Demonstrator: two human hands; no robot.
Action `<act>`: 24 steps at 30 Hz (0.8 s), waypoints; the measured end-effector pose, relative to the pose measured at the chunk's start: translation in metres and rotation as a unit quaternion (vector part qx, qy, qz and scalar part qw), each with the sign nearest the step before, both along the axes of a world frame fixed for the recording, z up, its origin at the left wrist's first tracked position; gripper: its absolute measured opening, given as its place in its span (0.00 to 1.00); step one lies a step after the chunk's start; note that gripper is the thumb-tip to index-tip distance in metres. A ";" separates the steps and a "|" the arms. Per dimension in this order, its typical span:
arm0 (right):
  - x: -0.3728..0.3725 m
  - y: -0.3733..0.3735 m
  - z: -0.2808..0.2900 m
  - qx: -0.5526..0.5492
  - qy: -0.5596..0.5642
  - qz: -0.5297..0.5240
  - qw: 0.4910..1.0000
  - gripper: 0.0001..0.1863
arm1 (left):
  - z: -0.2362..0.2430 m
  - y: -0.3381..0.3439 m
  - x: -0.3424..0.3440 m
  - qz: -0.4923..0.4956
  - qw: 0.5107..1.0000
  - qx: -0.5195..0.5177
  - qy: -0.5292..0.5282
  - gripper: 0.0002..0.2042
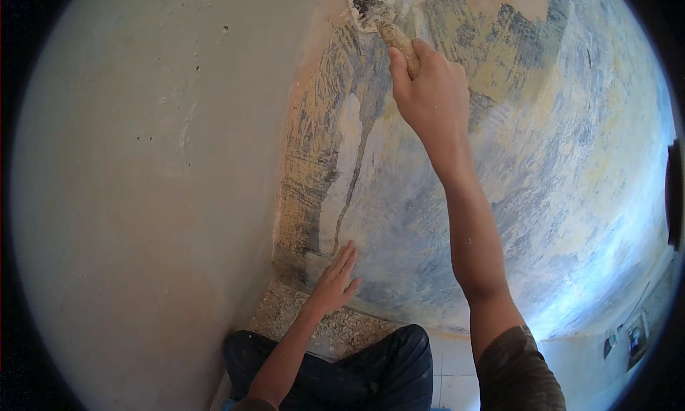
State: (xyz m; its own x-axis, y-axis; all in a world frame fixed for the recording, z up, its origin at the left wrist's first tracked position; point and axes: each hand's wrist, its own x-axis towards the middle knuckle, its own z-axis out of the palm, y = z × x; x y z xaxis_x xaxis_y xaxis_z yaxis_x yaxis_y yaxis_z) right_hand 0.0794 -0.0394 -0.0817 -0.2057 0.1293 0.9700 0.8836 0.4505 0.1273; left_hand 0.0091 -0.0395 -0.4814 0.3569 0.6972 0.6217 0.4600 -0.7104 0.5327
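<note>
My right hand (435, 90) is raised high and wrapped round the rough, crusted handle of a scraper (372, 13). The scraper's dark, paste-smeared blade lies against the upper part of the patchy wall (421, 197), where paint is partly stripped to yellow and grey layers. Low down, my left hand (337, 279) holds nothing; its fingers are stretched out, the tips at the wall near the lower end of a dark, wet-looking streak (354, 172). A pale patch runs beside that streak.
A smooth beige wall (157, 197) meets the scraped wall in a corner on the left. Scraped-off flakes (357, 329) cover the floor at the wall's foot, in front of my knees (385, 372). Pale floor tiles (453, 372) show to the right. Bright light falls across the lower right.
</note>
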 end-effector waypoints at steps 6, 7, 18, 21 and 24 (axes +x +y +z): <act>-0.004 0.008 0.002 0.006 0.024 -0.039 0.999 0.19 | 0.003 0.001 -0.002 0.001 1.000 0.002 -0.004 0.34; -0.007 0.004 0.002 0.004 0.025 -0.039 0.999 0.19 | 0.003 0.002 -0.004 -0.001 1.000 0.003 -0.015 0.34; -0.010 -0.023 0.014 -0.020 0.010 -0.060 0.998 0.20 | 0.006 -0.004 -0.010 0.013 1.000 -0.005 -0.011 0.35; -0.004 -0.017 0.015 -0.001 0.014 -0.069 0.998 0.21 | 0.012 0.000 -0.008 0.010 1.000 -0.002 -0.009 0.35; -0.011 -0.006 0.015 0.021 0.004 -0.082 0.996 0.20 | 0.010 -0.002 -0.006 0.008 1.000 -0.007 -0.003 0.35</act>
State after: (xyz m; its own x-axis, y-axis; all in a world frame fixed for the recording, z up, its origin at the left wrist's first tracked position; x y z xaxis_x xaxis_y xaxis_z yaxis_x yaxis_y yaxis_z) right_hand 0.0688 -0.0457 -0.0667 -0.1768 0.1199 0.9769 0.9463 0.2935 0.1353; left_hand 0.0027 -0.0419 -0.4714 0.3416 0.7116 0.6139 0.4674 -0.6953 0.5459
